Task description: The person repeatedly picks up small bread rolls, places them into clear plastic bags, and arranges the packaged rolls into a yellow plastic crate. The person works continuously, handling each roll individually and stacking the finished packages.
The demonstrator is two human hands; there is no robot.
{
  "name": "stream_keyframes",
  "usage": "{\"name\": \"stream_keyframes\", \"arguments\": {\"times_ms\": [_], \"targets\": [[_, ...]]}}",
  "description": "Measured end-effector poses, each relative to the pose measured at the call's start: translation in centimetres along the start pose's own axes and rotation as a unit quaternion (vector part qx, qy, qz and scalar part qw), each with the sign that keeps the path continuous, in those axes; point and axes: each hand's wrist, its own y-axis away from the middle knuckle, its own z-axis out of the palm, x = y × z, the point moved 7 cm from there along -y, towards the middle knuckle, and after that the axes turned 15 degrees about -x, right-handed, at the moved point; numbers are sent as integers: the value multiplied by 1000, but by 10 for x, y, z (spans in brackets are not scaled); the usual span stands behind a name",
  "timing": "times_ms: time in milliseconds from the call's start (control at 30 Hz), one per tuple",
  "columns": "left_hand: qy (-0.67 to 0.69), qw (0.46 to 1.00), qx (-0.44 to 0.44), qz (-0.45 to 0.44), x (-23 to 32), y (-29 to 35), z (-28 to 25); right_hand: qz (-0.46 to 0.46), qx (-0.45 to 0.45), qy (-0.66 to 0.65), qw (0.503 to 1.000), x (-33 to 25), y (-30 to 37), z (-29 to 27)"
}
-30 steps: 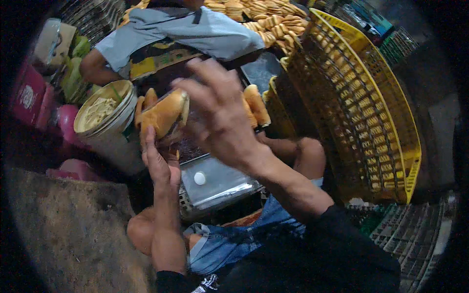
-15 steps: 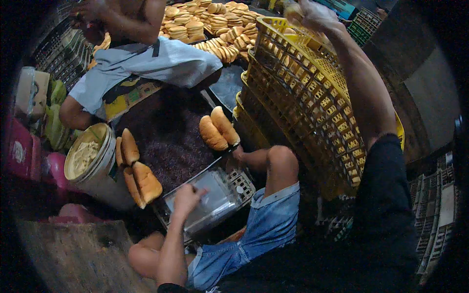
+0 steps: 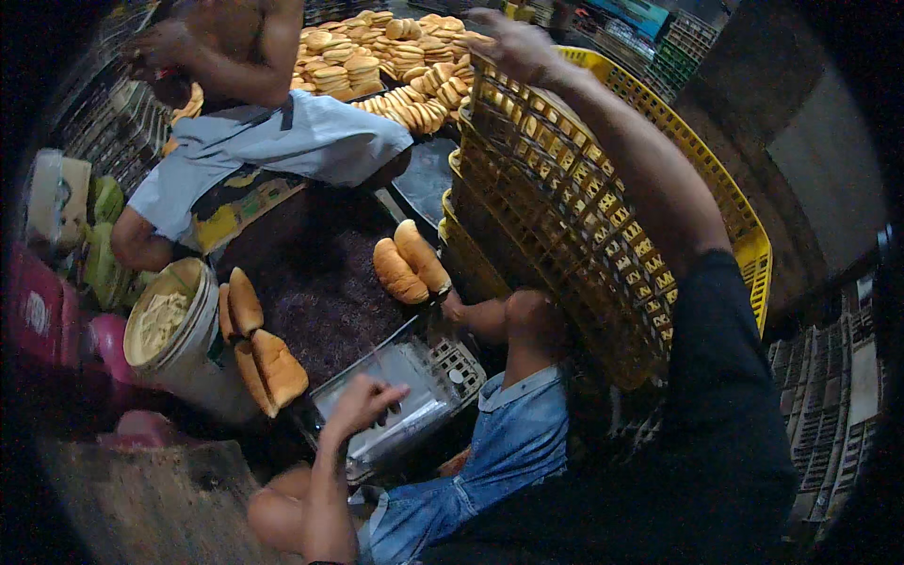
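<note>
My left hand [image 3: 363, 403] hovers over a stack of clear plastic bags [image 3: 391, 377], its fingers loosely curled with nothing visible in them. My right arm stretches far across a yellow plastic crate [image 3: 753, 240]; the right hand [image 3: 518, 47], smeared by motion, is at the crate's far left rim. Whether it holds anything cannot be made out. Dark purple filling [image 3: 320, 282] fills a wide tray ahead of me. Two joined bread rolls [image 3: 410, 264] rest on its right edge, and split rolls [image 3: 268, 372] lie along its left edge.
A white bucket [image 3: 193, 330] of pale cream stands left of the filling. Another person [image 3: 273, 132] sits across from me, hands together. Behind are piles of round buns [image 3: 377, 61]. More yellow crates [image 3: 452, 226] are stacked beneath the top one. A wooden board [image 3: 160, 499] lies lower left.
My right hand has moved left along the crate's far side, and the crate's right rim shows more. The left hand's fingers are more curled, still above the bags. The view has shifted slightly.
</note>
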Motion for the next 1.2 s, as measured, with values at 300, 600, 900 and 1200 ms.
{"name": "stream_keyframes", "arguments": {"times_ms": [300, 600, 900, 1200], "targets": [[199, 912, 339, 118, 27, 72, -60, -160, -204, -519, 815, -319, 165, 117], [433, 712, 411, 370, 33, 87, -78, 201, -132, -827, 508, -266, 266, 158], [324, 600, 650, 335, 18, 126, -116, 100, -47, -159, 981, -204, 219, 234], [386, 642, 595, 290, -5, 116, -134, 113, -109, -102, 982, -172, 196, 278]]}}
